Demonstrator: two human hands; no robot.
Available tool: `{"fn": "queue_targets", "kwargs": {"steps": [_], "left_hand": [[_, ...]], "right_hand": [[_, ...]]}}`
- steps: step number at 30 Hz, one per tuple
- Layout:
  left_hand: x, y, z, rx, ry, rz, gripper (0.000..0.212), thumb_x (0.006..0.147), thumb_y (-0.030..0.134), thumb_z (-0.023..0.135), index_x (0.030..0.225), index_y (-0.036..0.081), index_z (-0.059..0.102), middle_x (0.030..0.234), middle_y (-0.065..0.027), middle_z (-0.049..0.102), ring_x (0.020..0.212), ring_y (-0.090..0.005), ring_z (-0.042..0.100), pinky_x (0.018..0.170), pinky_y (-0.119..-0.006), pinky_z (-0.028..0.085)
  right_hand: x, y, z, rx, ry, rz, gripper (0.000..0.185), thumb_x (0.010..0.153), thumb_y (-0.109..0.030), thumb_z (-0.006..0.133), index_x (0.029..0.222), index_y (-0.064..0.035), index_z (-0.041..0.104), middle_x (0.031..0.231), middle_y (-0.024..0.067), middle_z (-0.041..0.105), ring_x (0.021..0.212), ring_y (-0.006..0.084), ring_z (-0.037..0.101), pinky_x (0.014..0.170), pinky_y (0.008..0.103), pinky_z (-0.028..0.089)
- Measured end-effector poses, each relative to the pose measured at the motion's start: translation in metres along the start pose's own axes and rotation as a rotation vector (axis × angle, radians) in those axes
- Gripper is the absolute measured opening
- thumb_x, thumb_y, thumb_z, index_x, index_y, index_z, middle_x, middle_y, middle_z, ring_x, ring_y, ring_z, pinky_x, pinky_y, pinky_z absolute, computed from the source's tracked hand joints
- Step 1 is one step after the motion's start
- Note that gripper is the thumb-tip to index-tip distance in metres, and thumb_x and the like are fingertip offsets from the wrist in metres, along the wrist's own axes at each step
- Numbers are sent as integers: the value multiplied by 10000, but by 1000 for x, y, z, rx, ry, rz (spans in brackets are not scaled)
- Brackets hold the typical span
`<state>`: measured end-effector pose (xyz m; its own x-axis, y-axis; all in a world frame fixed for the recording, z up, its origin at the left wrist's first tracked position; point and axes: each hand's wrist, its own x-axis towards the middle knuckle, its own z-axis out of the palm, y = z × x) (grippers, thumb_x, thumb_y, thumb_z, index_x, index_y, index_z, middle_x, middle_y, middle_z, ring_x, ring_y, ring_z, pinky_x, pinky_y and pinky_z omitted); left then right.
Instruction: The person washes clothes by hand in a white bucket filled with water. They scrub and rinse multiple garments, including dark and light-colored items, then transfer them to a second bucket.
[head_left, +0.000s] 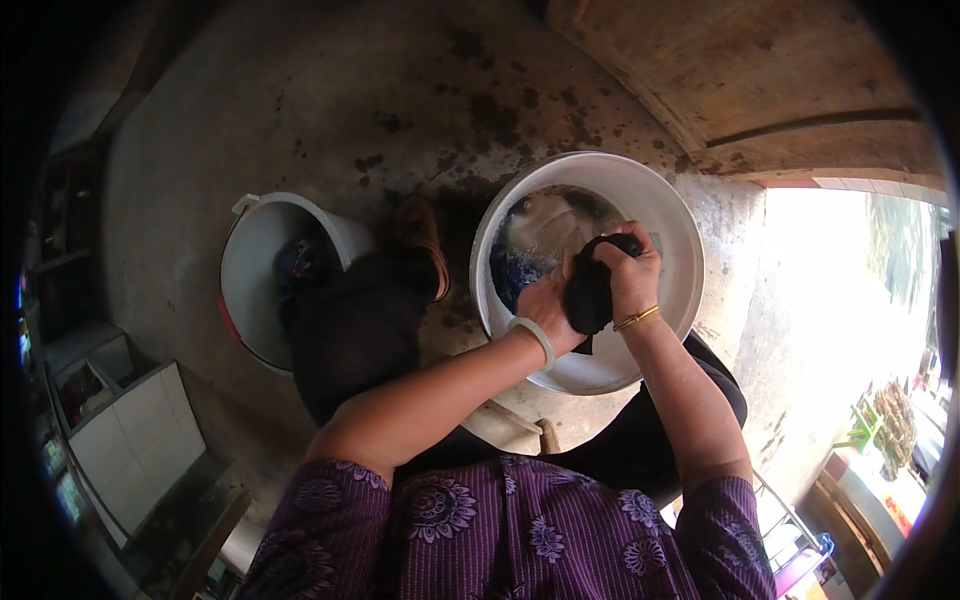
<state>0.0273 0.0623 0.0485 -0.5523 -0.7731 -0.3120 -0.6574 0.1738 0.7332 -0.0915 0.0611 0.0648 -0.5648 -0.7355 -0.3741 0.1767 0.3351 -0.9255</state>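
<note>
A bunched black cloth (589, 294) is gripped between my two hands above a large white tub (679, 300). My left hand (553, 306), with a pale bangle at the wrist, closes on its lower left side. On its upper right, my right hand (632, 274) has its fingers wrapped around it; a gold-coloured bracelet circles that wrist. Below, the tub holds water with a pale cloth (551, 221) and a dark blue cloth (517, 274) in it. My hands hide part of the water.
Left of my leg stands a white bucket (251, 292) with dark cloth (301, 259) inside. The concrete floor (337, 97) has wet spots beyond the tub. A wooden panel (757, 67) rises at upper right. A tiled block (142, 442) stands at lower left.
</note>
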Motion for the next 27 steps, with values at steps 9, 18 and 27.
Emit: {"fn": "queue_targets", "kwargs": {"steps": [9, 18, 27], "left_hand": [[29, 12, -12, -684, 76, 115, 771, 532, 225, 783, 1177, -15, 436, 998, -189, 603, 985, -303, 567, 836, -345, 454], [-56, -31, -213, -208, 396, 562, 497, 636, 141, 706, 1074, -31, 545, 1077, -134, 574, 985, -237, 560, 872, -335, 439], [-129, -120, -275, 138, 812, -214, 407, 797, 71, 584, 1188, 22, 480, 1134, -126, 536, 1029, -222, 525, 891, -312, 408]], "right_hand": [[31, -51, -28, 353, -427, -121, 514, 759, -180, 463, 1245, -22, 410, 1243, 152, 457, 1169, 250, 421, 1020, 337, 287], [27, -62, -60, 346, -245, 27, 420, 907, -392, 387, 1191, -87, 442, 1169, 119, 532, 1028, 203, 500, 861, 346, 385], [18, -49, -45, -60, -296, 29, 194, 889, -194, 472, 982, -49, 561, 962, 51, 614, 799, 152, 573, 701, 291, 458]]}}
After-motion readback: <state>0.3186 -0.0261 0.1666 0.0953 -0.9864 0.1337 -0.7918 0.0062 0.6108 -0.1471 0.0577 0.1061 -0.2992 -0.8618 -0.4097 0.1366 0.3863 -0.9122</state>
